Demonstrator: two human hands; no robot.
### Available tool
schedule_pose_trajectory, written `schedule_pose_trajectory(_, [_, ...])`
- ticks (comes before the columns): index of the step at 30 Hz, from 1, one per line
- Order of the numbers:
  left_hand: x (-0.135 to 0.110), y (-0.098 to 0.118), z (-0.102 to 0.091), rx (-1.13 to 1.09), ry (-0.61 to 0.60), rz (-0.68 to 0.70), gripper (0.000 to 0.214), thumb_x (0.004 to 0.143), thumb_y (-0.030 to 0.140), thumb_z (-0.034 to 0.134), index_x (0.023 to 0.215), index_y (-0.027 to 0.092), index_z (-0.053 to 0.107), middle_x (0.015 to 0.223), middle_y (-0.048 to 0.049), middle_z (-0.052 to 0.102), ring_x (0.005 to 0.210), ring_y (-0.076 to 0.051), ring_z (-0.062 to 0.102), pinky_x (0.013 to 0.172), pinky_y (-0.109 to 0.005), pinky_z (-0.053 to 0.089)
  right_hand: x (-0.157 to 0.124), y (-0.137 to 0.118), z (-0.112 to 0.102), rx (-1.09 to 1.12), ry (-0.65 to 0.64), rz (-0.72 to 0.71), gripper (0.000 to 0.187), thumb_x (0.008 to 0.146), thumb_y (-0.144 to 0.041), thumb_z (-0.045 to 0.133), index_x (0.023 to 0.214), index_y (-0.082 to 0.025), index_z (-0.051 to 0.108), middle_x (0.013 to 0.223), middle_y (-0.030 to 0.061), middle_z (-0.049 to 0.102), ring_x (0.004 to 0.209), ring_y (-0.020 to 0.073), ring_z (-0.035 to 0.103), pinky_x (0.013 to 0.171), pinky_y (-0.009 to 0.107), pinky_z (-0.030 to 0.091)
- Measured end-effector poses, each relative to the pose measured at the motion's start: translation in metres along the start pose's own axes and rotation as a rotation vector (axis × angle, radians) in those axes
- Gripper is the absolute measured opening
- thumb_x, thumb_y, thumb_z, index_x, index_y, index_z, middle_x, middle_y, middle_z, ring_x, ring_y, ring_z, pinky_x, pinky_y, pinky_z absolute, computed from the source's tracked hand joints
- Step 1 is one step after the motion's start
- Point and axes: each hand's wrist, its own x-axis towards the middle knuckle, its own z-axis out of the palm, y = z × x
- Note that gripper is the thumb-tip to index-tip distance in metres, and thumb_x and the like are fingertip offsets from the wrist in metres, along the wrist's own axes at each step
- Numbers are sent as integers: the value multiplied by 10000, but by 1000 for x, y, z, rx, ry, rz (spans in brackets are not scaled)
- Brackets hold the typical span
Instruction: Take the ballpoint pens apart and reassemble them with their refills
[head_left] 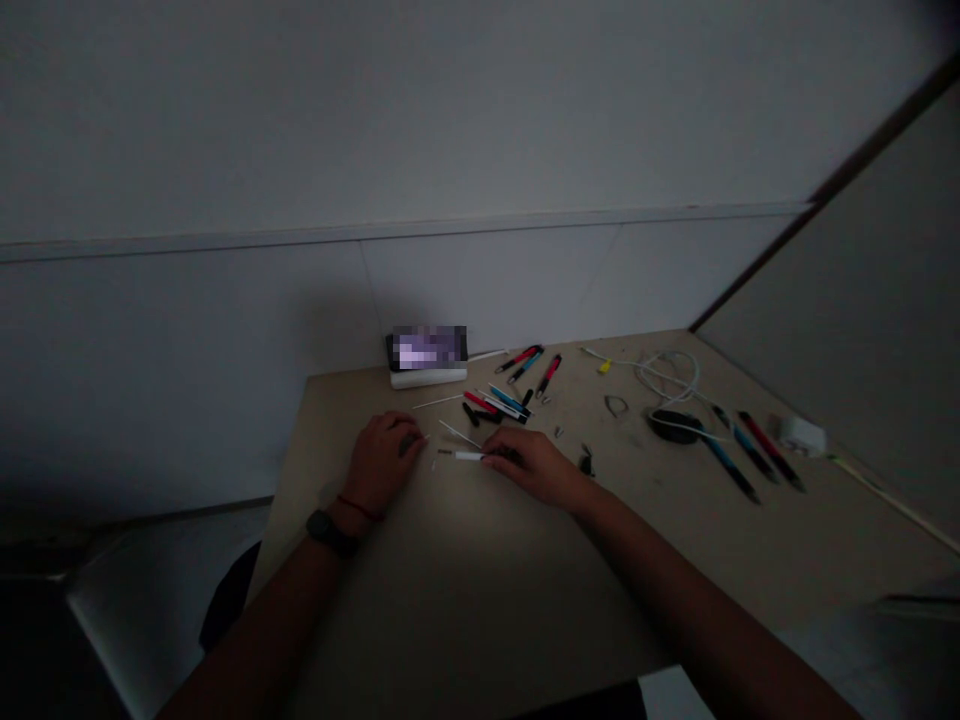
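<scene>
My left hand (384,458) rests on the table with its fingers closed in a pinch. A small pale tip pokes out at the fingertips; what it belongs to is hidden. My right hand (536,464) is closed, its fingertips at the end of a white pen barrel (468,456) lying low over the table. A thin pale refill (459,434) slants toward the same fingers. Between the hands lies a small spring (445,452). Just beyond are loose pen parts, among them a blue barrel (508,399), a red barrel (478,402) and a black grip (470,414).
A phone (427,350) leans on a white box (428,378) by the wall. Several assembled pens (549,375) lie behind the parts. To the right are a coiled white cable (667,375), a dark round object (673,427), more pens (771,450) and a white adapter (801,436).
</scene>
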Motion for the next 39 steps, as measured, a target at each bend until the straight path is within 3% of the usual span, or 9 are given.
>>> schedule_pose_trajectory(18, [-7,4,-1,30,-63,-9,90,887,249,609,867,180,664,1269,-142,600,1220,-325,533,1044,-533,462,0,-1,0,11,-8,33,135,939,-295,613,915,-182,683,857,57,693,760,176,643,701,273,482])
schedule_pose_trajectory(27, [-12,7,-1,-41,-57,109,166,990,264,441,951,178,578,1348,-153,559,1301,-295,491,1089,-544,427,1,0,-1,-5,2,38,158,947,-312,598,920,-183,684,865,59,697,770,180,648,700,276,476])
schedule_pose_trajectory(32, [-10,18,-4,-169,-60,226,144,1001,254,436,972,195,564,1372,-134,551,1310,-258,496,1108,-488,431,1,4,-1,-11,64,61,173,955,-320,584,926,-184,688,874,60,695,778,183,642,700,283,466])
schedule_pose_trajectory(39, [-9,23,-7,-226,-116,272,121,996,261,471,981,201,576,1352,-119,583,1300,-252,510,1109,-484,431,1,1,-1,-13,59,12,185,957,-331,584,916,-187,693,871,63,690,806,189,640,729,294,474])
